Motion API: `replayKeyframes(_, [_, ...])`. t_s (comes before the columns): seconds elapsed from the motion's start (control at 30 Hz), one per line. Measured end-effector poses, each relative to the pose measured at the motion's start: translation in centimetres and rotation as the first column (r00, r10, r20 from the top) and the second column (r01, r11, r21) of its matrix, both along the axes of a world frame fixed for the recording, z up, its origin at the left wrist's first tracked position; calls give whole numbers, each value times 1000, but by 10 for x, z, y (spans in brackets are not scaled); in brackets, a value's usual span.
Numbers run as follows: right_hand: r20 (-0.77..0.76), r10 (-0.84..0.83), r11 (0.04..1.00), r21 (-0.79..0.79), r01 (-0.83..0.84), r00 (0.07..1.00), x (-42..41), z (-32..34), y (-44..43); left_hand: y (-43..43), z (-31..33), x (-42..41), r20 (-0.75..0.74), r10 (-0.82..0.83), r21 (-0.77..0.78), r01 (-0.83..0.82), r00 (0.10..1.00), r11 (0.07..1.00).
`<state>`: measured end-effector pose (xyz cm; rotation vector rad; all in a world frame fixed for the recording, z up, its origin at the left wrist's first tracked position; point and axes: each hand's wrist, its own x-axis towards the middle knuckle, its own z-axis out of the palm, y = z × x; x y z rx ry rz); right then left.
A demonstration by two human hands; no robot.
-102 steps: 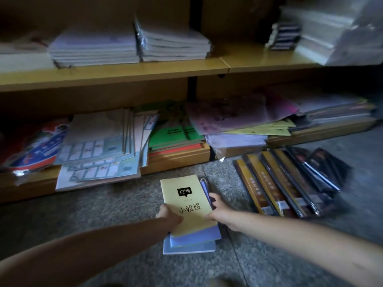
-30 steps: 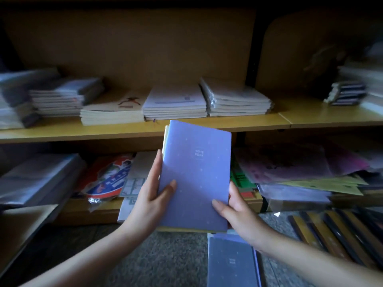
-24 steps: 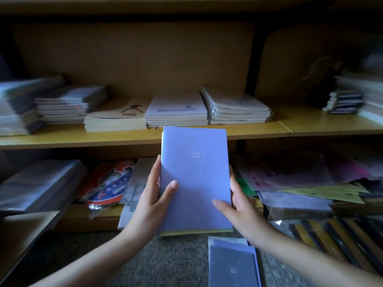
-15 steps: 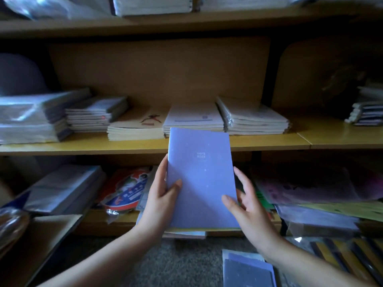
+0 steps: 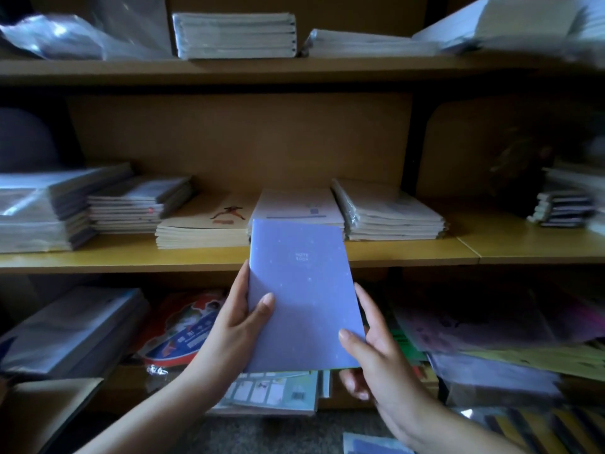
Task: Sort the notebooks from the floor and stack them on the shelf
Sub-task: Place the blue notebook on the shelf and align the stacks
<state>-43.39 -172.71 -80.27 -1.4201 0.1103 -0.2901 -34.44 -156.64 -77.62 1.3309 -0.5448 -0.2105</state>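
From the head camera: both hands are up in front of the shelving with a purple notebook (image 5: 302,299) between them. It stands nearly upright, cover facing us, small pale lettering near the top. The left hand (image 5: 229,326) grips the left edge, thumb laid across the front cover and fingers tucked behind. The right hand (image 5: 376,358) pinches the lower right corner, thumb on the cover and the other fingers curled underneath. The notebook is in the air, touching no shelf, and its top edge crosses the front lip of the middle shelf (image 5: 98,260).

On that shelf, right behind the notebook, sits a white stack (image 5: 294,204). A cream stack (image 5: 203,231) with a small figure on its cover lies just to its left, and a plastic-wrapped stack (image 5: 389,214) just to its right. Further left, more wrapped piles. The upper shelf (image 5: 294,68) carries pale bundles too.

Lower down, behind the wrists, a red and blue packet (image 5: 183,329) lies on the bottom shelf among loose sheets. At the bottom edge, a bluish cover (image 5: 370,445) lies on the floor, only partly in shot.
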Motion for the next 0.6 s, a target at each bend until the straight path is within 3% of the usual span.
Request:
replayKeyframes(0.13, [47,-101,995,0,102,994,13,16,-7,-15,6,-10,21,34,55,-35,999,998])
replayKeyframes(0.27, [87,-118,991,-56,123,989,37,31,-17,-28,12,12,173,178,77,-193,969,978])
replayKeyframes(0.43, [123,-121,981,-133,138,985,93,55,-31,-51,20,61,-62,324,-20,-325,944,945])
replayKeyframes(0.6, [239,-129,899,-380,215,962,147,50,-31,-46,36,107,-27,395,17,-394,918,919])
